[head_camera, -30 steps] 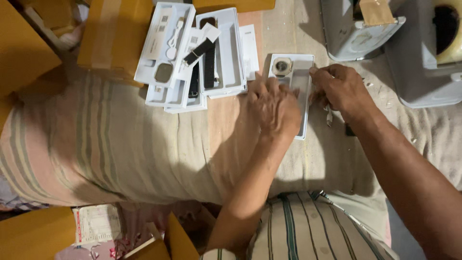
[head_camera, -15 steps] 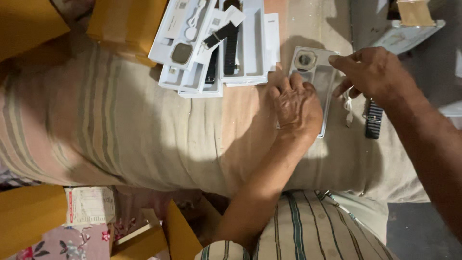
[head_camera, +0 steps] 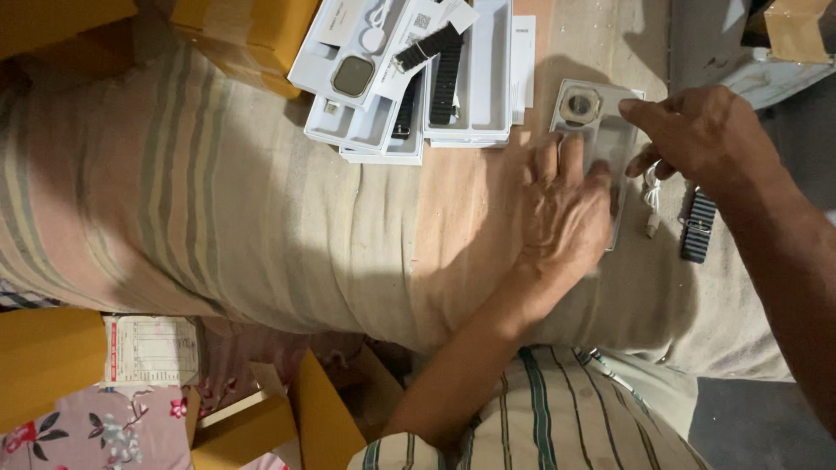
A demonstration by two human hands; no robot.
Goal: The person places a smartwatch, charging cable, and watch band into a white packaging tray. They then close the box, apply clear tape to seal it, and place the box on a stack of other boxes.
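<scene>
Surface: striped cloth (head_camera: 218,218) over the bed, white trays (head_camera: 409,96) at 12 o'clock.
Left hand (head_camera: 566,209): spread flat, pinning the clear watch tray (head_camera: 601,117).
Right hand (head_camera: 697,139): pinching the tray's 3 o'clock edge.
Nearby: white cable (head_camera: 651,196), dark strap (head_camera: 698,226).
Advice: probably best to press evenly, lift slowly.

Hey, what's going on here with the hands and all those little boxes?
A person's left hand lies flat on a clear plastic tray holding a round watch case, on a striped cloth-covered surface. The right hand grips the tray's far edge. A white cable and a dark ribbed strap lie beside it; open white boxes sit further off.
</scene>
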